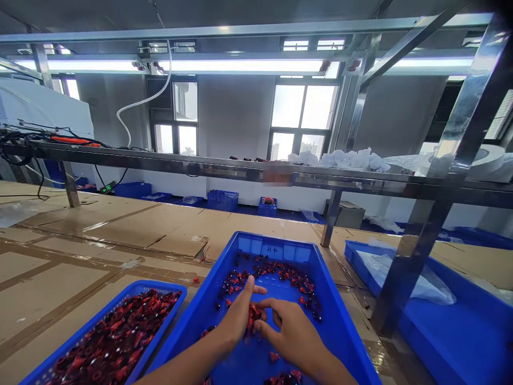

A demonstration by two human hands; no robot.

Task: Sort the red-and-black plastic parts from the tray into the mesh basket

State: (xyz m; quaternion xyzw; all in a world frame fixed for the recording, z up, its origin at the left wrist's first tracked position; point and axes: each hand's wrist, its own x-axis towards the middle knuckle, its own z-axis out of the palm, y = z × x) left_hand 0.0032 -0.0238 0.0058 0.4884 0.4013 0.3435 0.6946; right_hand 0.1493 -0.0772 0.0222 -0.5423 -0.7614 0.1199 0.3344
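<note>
1. Centrally in the lower half of the frame, a red clump (253, 316) sits between the two hands, over the floor of a deep blue tray (260, 369).
2. The clump looks bright red with darker patches, its small petal-like pieces curled and bunched; the fingers partly hide it.
3. The left hand (240, 314) is cupped on edge, thumb pointing up, with the clump on its palm side; whether it grips is hard to tell.
4. The right hand (292, 325) is curved, its thumb and forefinger at the clump with a narrow gap between their tips; I cannot tell whether they pinch it.
5. Loose pieces (290, 272) lie in an uneven arc around the tray's far end and right side, mostly deep maroon to near-black, flecked with brighter red and shiny glints. More lie near the bottom edge.
6. At the lower left, a blue basket (175, 290) brims with similar glossy, dark-red pieces, some showing round hollow ends.
7. Cardboard covers the worktop (160, 222); at the right, another blue tray (452, 342) holds clear plastic (412, 280).
</note>
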